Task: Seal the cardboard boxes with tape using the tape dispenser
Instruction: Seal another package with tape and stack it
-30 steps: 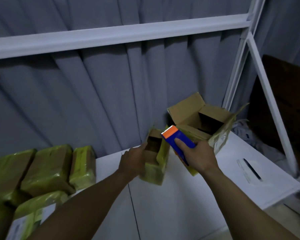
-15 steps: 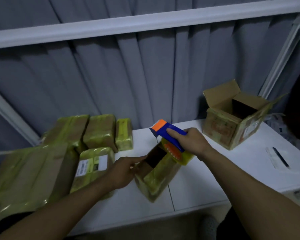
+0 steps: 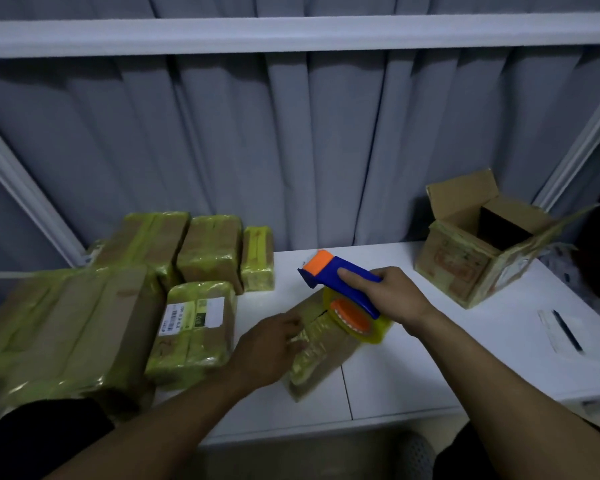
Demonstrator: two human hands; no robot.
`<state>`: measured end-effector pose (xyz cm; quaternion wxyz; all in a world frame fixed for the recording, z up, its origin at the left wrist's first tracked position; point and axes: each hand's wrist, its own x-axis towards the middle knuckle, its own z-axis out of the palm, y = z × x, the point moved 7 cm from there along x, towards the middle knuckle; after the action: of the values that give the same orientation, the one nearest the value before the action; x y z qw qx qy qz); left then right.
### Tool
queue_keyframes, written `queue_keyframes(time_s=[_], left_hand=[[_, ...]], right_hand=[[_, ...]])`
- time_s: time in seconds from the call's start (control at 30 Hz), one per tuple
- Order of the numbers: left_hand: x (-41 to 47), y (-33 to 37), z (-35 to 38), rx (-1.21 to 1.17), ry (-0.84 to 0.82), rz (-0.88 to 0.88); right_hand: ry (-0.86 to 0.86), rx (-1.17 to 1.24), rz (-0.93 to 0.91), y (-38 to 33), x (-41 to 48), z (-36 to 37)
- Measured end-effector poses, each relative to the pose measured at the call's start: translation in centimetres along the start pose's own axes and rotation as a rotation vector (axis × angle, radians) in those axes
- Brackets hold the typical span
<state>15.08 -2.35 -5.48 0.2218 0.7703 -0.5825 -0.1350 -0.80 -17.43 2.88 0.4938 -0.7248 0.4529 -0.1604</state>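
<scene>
Tape dispenser [image 3: 343, 273], blue with an orange nose, was gripped in the person's right hand [image 3: 392, 297], its fingers wrapped round the handle and the forefinger laid along the top. Its yellowish tape roll [image 3: 359, 323] hung just over the far end of a small cardboard box [image 3: 321, 355]. That box lay askew on the white table [image 3: 430, 368], near the front edge, partly covered in yellow-green tape. The left hand [image 3: 267, 346] rested on the box's near end; it was blurred, but the fingers seemed to lie flat across the flaps rather than curled round anything. To the left sat a heap of taped parcels [image 3: 194, 323], one bearing a white label. At the far right stood an open box [image 3: 465, 268], and nearer, a pen [image 3: 567, 332] on paper.
</scene>
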Motion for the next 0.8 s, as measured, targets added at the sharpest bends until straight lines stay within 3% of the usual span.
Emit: queue_keyframes(time_s=[0.13, 0.23, 0.37, 0.47, 0.6, 0.8], left_hand=[[0.1, -1.8, 0.8, 0.027, -0.123, 0.159], [-0.9, -1.4, -0.2, 0.100, -0.119, 0.323], [-2.4, -3.5, -0.8, 0.027, -0.010, 0.137], [-3.6, -3.7, -1.2, 0.046, 0.109, 0.148], [-4.3, -4.4, -0.6, 0.115, 0.105, 0.182], [-4.4, -4.8, -0.4, 0.031, 0.027, 0.170]], right_hand=[[-0.006, 0.001, -0.060, -0.9, -0.2, 0.2], [-0.071, -0.060, -0.054, -0.8, 0.0, 1.3], [-0.177, -0.175, -0.052, 0.1, 0.0, 3.3], [-0.180, -0.239, -0.072, 0.0, 0.3, 3.1], [-0.209, -0.394, -0.120, -0.7, 0.5, 2.9], [-0.287, -0.393, -0.159, -1.5, 0.8, 4.2]])
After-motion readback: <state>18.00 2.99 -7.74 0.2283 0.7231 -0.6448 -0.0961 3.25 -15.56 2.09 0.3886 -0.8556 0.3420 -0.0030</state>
